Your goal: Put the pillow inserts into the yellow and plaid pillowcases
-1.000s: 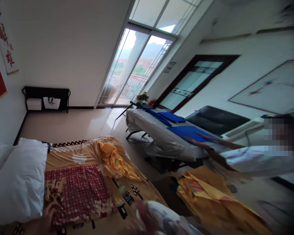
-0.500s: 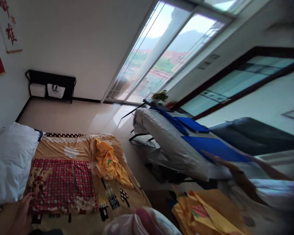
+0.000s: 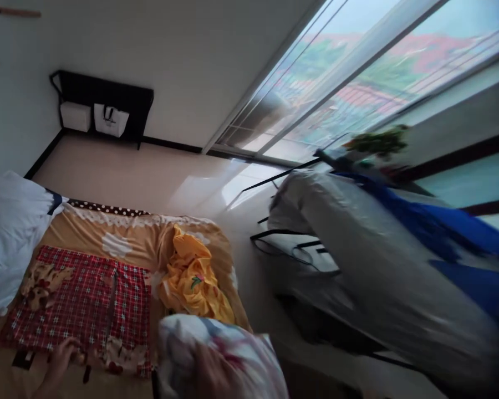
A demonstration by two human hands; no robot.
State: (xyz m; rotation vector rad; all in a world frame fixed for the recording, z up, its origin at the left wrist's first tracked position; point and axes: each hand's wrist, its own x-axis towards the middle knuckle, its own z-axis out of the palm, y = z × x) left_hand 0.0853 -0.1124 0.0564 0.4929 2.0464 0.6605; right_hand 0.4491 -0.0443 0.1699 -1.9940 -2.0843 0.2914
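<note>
My left hand (image 3: 64,357) is at the lower edge of a red plaid garment (image 3: 81,299) with brown bear-like patches, laid flat on the bed. Its fingers are bent and apart, with no cloth visibly gathered between them. My right hand (image 3: 212,371), smeared by motion, is closed against a bunched white cloth (image 3: 249,354) with red and grey patterning. That bundle covers the bed's near right part. Just beyond it lies a crumpled yellow garment (image 3: 195,280) with a small flower motif.
White pillows (image 3: 12,244) lie at the bed's left end. Right of the bed, a plastic-covered table (image 3: 341,221) on black legs carries blue pieces (image 3: 478,288). By the far wall, a black rack (image 3: 139,111) holds a white box (image 3: 75,116) and a white bag (image 3: 110,121).
The view has tilted down and left. My left hand has shifted rightward along the plaid garment's edge. The white cloth has risen into view with my right hand; another person's arms have left view.
</note>
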